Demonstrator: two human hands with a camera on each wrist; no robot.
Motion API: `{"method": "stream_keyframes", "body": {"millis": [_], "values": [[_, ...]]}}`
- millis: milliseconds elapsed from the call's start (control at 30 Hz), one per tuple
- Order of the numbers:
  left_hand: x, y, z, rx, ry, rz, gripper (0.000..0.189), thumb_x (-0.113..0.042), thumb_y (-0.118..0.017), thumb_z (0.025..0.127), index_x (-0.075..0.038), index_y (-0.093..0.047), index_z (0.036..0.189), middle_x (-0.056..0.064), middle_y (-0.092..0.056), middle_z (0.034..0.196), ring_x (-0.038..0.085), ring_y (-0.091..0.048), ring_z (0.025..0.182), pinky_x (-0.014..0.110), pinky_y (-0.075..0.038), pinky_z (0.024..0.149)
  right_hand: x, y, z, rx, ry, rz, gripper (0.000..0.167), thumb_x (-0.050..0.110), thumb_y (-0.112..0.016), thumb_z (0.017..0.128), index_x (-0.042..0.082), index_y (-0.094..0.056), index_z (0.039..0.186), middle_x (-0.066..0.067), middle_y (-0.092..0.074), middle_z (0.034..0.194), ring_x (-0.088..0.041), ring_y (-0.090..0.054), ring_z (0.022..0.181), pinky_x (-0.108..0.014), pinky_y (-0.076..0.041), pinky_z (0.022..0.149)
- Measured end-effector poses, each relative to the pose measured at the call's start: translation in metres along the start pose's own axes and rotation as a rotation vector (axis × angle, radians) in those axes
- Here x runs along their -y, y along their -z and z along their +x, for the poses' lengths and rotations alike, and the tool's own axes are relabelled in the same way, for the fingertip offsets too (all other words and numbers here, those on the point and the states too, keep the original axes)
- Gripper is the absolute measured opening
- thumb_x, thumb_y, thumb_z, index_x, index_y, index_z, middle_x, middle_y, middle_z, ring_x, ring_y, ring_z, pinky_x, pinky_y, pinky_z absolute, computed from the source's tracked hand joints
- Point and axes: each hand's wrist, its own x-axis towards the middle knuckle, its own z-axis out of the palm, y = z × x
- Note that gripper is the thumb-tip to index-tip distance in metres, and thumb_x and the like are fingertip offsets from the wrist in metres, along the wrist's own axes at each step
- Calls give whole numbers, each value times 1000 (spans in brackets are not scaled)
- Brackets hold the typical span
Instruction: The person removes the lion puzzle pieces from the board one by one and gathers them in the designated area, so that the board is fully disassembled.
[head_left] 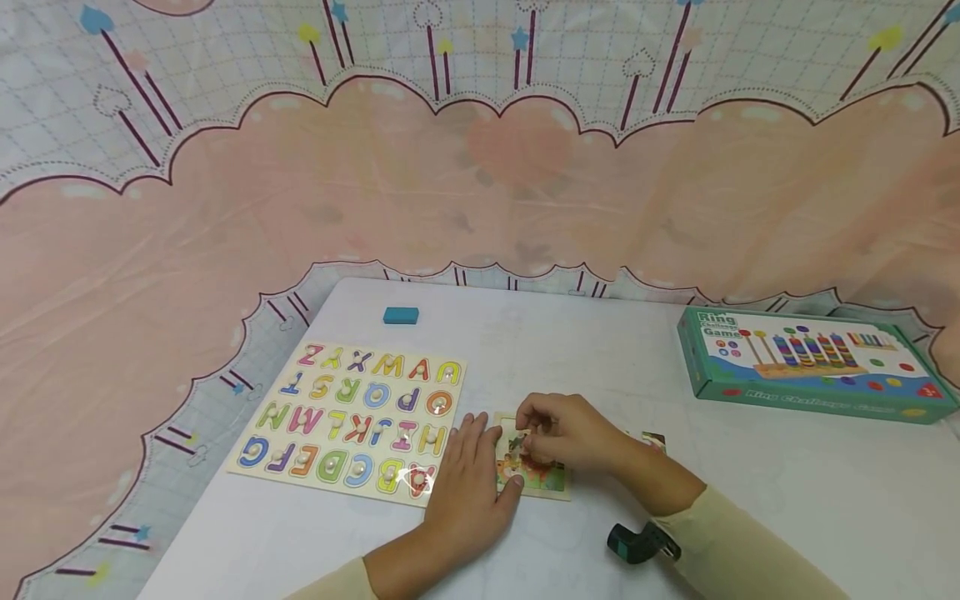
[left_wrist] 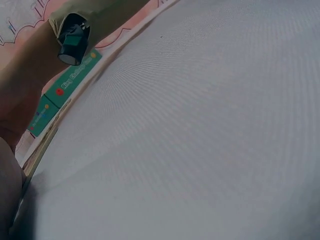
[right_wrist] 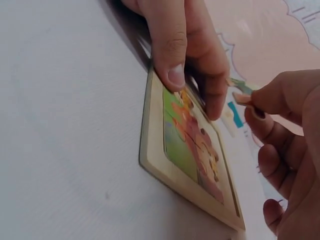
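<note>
A small wooden jigsaw board (head_left: 555, 492) with an animal picture lies flat on the table. My left hand (head_left: 468, 487) rests at its left side with straight fingers, the thumb (right_wrist: 172, 70) touching the board's near edge. Above the board, my right hand (head_left: 566, 432) pinches a jigsaw piece (right_wrist: 243, 95) between thumb and fingertips, apart from the board. In the right wrist view, several pieces fill the board's lower part, while bare wood shows elsewhere in the recess. The left wrist view catches mostly the white table and a little of the left hand (left_wrist: 9, 185).
An alphabet peg board (head_left: 258, 471) lies left of my left hand. Behind it sits a small blue block (head_left: 401, 316). A green Ring Challenge Game box (head_left: 810, 406) stands at the back right. Something colourful, partly hidden (head_left: 655, 440), lies behind my right wrist.
</note>
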Motion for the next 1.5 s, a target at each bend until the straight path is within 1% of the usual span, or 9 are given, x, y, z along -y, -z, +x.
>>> {"method": "stream_keyframes", "body": {"millis": [200,333,533,633,800,933,1100,1300,1500], "values": [[0,1,-1,1,-1,2,65,-35,-63,102,1,-46,153,24,-35,167,40,-21,161,57,-16,130,-6,2,-10,-54,58,9,16,6,-74,89,13,-72,103,9,-66,91,-11,-58,85,-29,-52,75],[0,1,-1,-6,-3,12,65,-35,-64,102,2,-46,153,24,-35,167,40,-21,161,57,-17,130,-10,4,-16,-66,37,15,16,4,-74,89,14,-72,102,9,-65,90,-12,-57,84,-29,-50,74],[1,1,-1,-7,-2,18,66,-36,-63,103,2,-45,153,24,-35,168,40,-20,161,56,-15,130,-12,12,-26,-95,-10,-7,16,3,-76,91,15,-72,101,10,-65,89,-14,-58,83,-28,-50,73],[1,1,-2,-4,-1,19,67,-36,-64,103,2,-45,154,25,-34,168,41,-20,161,57,-15,130,-14,17,-32,-101,-5,-31,17,2,-77,89,14,-72,99,10,-64,87,-13,-57,82,-28,-50,73],[2,0,-2,20,16,15,69,-38,-63,103,1,-43,156,23,-33,169,39,-18,162,56,-13,130,-22,21,-41,-94,3,-57,19,1,-80,88,16,-72,97,11,-62,83,-11,-55,77,-25,-49,67],[3,-1,-2,16,14,17,69,-39,-63,103,0,-43,155,22,-33,169,39,-18,162,55,-13,130,-28,24,-49,-103,29,-79,20,2,-81,86,17,-72,96,13,-60,81,-11,-55,73,-24,-48,64],[2,-1,-2,4,5,22,68,-38,-64,102,1,-45,154,23,-34,168,39,-19,162,57,-15,130,-34,27,-58,-109,67,-118,22,4,-81,86,21,-71,97,16,-60,82,-10,-55,74,-23,-47,64],[1,0,-1,16,11,14,69,-39,-63,102,1,-44,155,23,-33,169,39,-18,162,56,-14,130,-37,29,-64,-121,99,-158,25,4,-83,86,22,-71,98,18,-63,85,-8,-55,74,-23,-47,64],[0,0,0,29,17,8,69,-40,-62,103,0,-43,156,22,-31,170,38,-16,163,55,-12,130,-35,31,-70,-121,56,-235,25,8,-85,87,26,-70,97,21,-60,84,-4,-54,76,-26,-46,70]]}}
